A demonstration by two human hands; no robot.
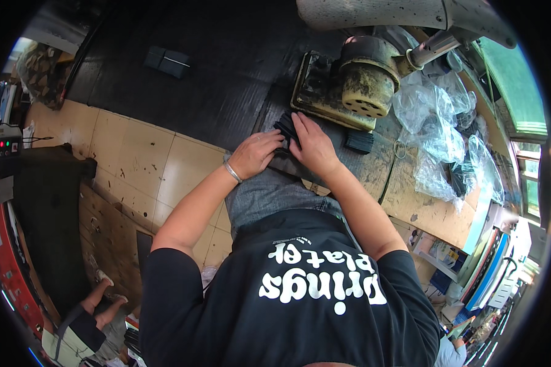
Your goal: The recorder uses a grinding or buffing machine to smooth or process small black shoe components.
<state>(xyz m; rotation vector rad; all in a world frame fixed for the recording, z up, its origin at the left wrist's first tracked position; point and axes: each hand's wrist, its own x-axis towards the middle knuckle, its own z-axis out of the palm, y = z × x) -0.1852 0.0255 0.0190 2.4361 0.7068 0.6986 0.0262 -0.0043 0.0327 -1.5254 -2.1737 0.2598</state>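
A small stack of black strips (284,126) lies at the near edge of the dark worktable (226,92), between my two hands. My left hand (255,154) closes on its left side, fingertips against the strips. From the right, my right hand (313,144) presses along the stack with its fingers together and its thumb bent down toward me. My fingers partly cover the strips. Beside my right hand rests another stack of thin black pieces (359,142). A dark banded bundle (166,62) lies farther off on the left part of the table.
Beyond my hands stands a grimy rectangular tray (306,101), with a stained perforated extraction hood (365,85) on a thick duct above it. Clear plastic bags (438,122) pile up at the right. A control box (3,147) stands left; another person's legs (98,300) show lower left.
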